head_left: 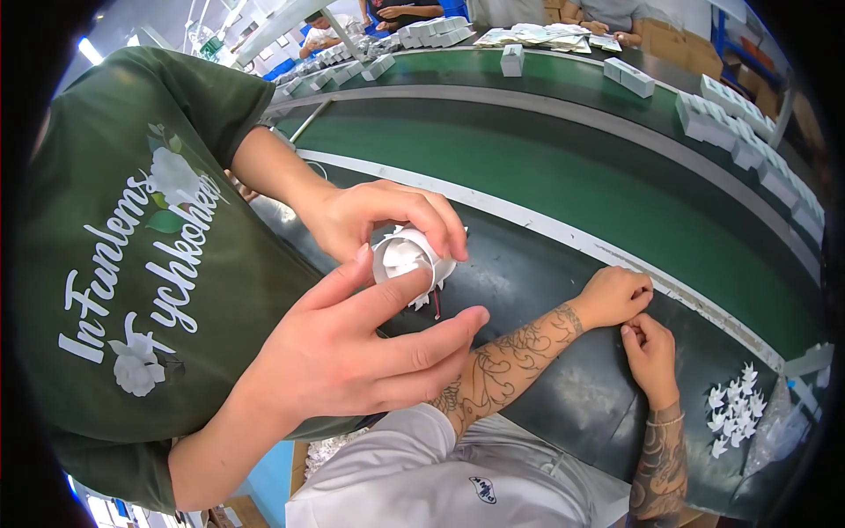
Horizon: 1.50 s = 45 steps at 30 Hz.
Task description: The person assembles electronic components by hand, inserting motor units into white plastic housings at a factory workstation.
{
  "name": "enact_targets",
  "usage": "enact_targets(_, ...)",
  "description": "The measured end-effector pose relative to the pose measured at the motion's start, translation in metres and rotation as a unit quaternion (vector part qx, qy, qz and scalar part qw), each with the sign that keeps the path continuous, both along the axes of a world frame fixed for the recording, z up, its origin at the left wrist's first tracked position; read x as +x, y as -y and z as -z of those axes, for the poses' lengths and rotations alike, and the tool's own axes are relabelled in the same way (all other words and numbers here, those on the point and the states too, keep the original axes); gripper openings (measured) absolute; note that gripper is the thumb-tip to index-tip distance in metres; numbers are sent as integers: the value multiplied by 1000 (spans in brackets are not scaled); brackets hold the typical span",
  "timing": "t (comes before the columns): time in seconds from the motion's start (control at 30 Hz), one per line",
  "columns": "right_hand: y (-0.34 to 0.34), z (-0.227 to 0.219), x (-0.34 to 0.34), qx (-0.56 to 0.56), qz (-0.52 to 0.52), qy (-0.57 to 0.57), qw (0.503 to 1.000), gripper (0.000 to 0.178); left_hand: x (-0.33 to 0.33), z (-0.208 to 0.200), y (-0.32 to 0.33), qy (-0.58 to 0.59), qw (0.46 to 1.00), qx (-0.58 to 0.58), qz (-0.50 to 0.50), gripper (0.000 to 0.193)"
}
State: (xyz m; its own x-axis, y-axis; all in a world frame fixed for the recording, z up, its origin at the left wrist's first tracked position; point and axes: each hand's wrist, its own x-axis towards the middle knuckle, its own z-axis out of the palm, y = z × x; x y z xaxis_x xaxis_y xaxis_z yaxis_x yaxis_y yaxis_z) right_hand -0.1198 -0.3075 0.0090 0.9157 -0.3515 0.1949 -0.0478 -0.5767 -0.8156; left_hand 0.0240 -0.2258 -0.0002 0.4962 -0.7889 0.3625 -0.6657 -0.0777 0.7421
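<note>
My left hand (pixel 614 297) rests on the dark worktop with its fingers curled into a loose fist. Close beside it, my right hand (pixel 650 350) is also curled; I see nothing in either one. To my left, a co-worker in a dark green T-shirt holds a round white plastic housing (pixel 378 262) with white blades inside. One of the co-worker's hands (pixel 387 216) grips it from above, and the other hand (pixel 343 352) has fingers at its opening. A short dark red wire (pixel 437 305) hangs below the housing.
Small white bladed pieces (pixel 737 409) lie in a pile at the right, by a clear plastic bag (pixel 779 431). Beyond the worktop's pale rail (pixel 528 216) runs a green conveyor belt (pixel 528 158). Rows of white boxes (pixel 731 132) line its far side, where other people sit.
</note>
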Motion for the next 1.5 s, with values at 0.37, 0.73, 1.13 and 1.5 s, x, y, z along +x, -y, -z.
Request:
enact_targets(0.37,-8,-6,7,7,-14,9,1000,7,2,-9,-11,5,1000,-14,-25,14)
enact_targets(0.73,-12,-40,0,3,-37,88,995,13,20,10,-34,5,996,84,-41,19)
enact_targets(1.13,301,-20,-89,-287,494,-88,816,70,-1,-1,9,-70,997,32,-9,12)
enact_targets(1.5,416,10,-91,-286,467,-584,599,35,8,-3,-2,-51,996,39,-57,10)
